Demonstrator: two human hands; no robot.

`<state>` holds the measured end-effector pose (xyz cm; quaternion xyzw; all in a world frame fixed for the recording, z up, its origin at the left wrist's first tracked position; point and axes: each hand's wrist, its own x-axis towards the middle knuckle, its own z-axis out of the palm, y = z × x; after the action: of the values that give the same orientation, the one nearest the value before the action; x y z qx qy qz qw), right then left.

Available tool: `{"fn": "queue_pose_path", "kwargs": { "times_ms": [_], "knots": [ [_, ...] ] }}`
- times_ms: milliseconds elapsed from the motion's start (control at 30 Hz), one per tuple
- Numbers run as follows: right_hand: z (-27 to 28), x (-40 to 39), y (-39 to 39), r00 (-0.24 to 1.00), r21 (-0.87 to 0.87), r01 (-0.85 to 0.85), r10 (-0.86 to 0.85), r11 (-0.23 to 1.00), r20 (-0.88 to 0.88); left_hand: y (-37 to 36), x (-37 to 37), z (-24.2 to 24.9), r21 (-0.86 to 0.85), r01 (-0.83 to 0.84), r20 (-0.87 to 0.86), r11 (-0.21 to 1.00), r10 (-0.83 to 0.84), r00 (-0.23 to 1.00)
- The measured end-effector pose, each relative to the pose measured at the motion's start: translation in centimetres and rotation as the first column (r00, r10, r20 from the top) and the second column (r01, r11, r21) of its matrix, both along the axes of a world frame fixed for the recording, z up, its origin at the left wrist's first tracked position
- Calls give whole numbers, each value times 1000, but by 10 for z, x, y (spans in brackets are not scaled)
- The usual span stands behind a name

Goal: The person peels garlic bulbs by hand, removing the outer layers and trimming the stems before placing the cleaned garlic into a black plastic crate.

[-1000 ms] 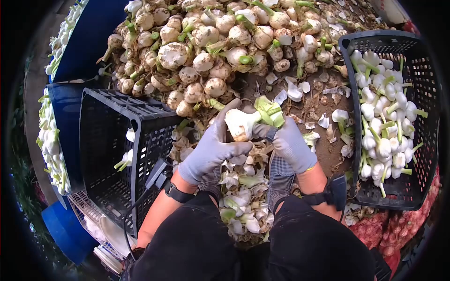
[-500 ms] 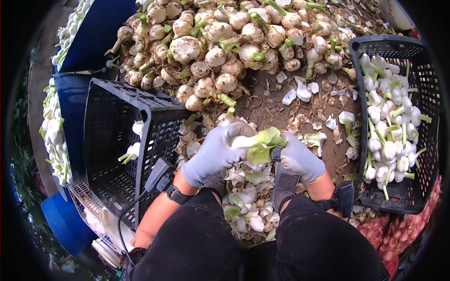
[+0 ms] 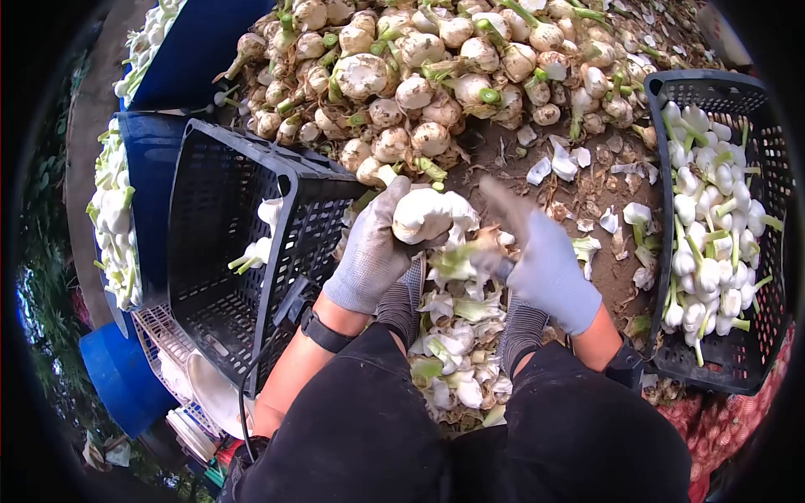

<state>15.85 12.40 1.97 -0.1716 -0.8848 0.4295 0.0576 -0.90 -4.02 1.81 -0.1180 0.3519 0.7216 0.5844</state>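
Observation:
My left hand (image 3: 371, 251), in a pale grey glove, is closed around a white garlic bulb (image 3: 426, 216) above the space between my feet. To its right my right hand (image 3: 549, 264), gloved alike, is apart from the bulb. Its fingers are smeared by motion, with one or two stretched up and forward. A small dark, blurred object (image 3: 503, 268) shows by its thumb side; I cannot make out what it is. Pale loose skins hang or fall just under the bulb. A heap of stripped garlic skins (image 3: 453, 360) lies between my feet.
Unpeeled, soil-marked garlic (image 3: 419, 92) is piled ahead. On the right, a black crate (image 3: 713, 373) holds cleaned garlic bulbs (image 3: 708, 226). A tilted black crate (image 3: 222, 151) at left has a few bulbs. Blue containers (image 3: 155, 159) of garlic stand beyond it; red net sacks (image 3: 729, 427) lie lower right.
My right hand has moved away from the bulb and opened its fingers somewhat. The bulb has turned, its white side now showing instead of the green stalk end. The view has shifted slightly left.

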Motion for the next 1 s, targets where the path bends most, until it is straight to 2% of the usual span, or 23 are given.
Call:
{"fn": "queue_pose_path", "kwargs": {
  "times_ms": [33, 67, 133, 167, 233, 267, 300, 333, 400, 433, 500, 533, 567, 633, 667, 700, 733, 767, 833, 867, 933, 967, 1000],
  "knots": [
    [5, -12, 3, 988, 42, 47, -40, 998, -150, 0, 2, -4, -58, 4, -20, 998, -5, 1000],
    [8, -22, 5, 990, 81, -5, 16, 997, -141, 0, 4, -8, -55, 9, -19, 998, -10, 1000],
    [8, -26, 5, 988, 119, -53, 69, 991, -136, -1, 4, -17, -168, 142, -523, 976, -210, 826],
    [3, -26, 1, 991, 87, -117, 122, 989, -55, -5, 3, -23, -170, 140, -527, 975, -210, 824],
    [16, -24, -5, 982, 46, -191, 191, 981, 16, -9, -2, -24, -244, 93, -789, 965, -253, 559],
    [40, -18, -3, 949, -470, -238, 307, 850, 74, -7, -1, -17, -239, -54, -529, 969, -84, 844],
    [53, -14, -2, 898, -857, -168, 434, 486, 70, -2, -3, 2, -142, -166, -91, 976, 154, 984],
    [49, -11, -1, 895, -860, -174, 442, 479, 65, 2, -1, 13, -168, -164, -192, 972, 131, 973],
    [44, -2, 5, 863, -904, -324, 478, 278, -163, 4, 1, 29, -290, -192, -394, 938, 66, 917],
    [46, -5, 15, 848, -969, -113, 529, 221, 22, 0, -3, 35, -316, -194, -589, 929, -32, 808],
    [34, -1, 15, 818, -927, -75, 554, 368, 153, -11, -15, 46, -196, -326, -889, 925, -27, 457],
    [30, -1, 14, 817, -926, -83, 557, 367, 147, -15, -22, 59, -130, -434, -936, 891, 33, 350],
    [27, 0, 11, 758, -862, -192, 629, 469, 174, -20, -29, 77, -59, -530, -968, 846, 81, 237],
    [13, 6, 1, 693, -784, -292, 686, 548, 221, -47, -47, 114, 81, -512, -996, 855, 90, -8],
    [0, 8, -7, 723, -382, -415, 554, 826, 412, -60, -58, 121, 62, -631, -992, 773, -20, -122],
    [-9, 5, -12, 786, 125, -473, 354, 872, 507, -67, -66, 127, 74, -738, -964, 670, -142, -226],
    [-12, -1, -16, 884, 262, -339, 211, 904, 416, -64, -63, 132, 80, -740, -962, 667, -141, -232],
    [-19, -13, -18, 885, 261, -344, 218, 902, 411, -57, -54, 135, 142, -706, -955, 693, -91, -282],
    [-41, -44, -18, 996, 183, 91, -89, 979, -19, -54, -35, 129, 150, -582, -947, 799, -54, -317],
    [-49, -55, -20, 996, 187, 88, -85, 978, -22, -44, -23, 123, 60, -420, -977, 905, -33, -210],
    [-65, -72, -28, 980, 442, -138, 188, 886, -70, -37, -21, 95, -298, -122, -942, 947, -312, -124],
    [-79, -74, -31, 970, 455, -222, 244, 862, 11, -34, -11, 67, -398, -27, -898, 917, -384, 214],
    [-78, -73, -30, 981, 348, -188, 194, 918, 19, -31, -9, 42, -493, 26, -862, 870, -492, 118]
  ]
}}
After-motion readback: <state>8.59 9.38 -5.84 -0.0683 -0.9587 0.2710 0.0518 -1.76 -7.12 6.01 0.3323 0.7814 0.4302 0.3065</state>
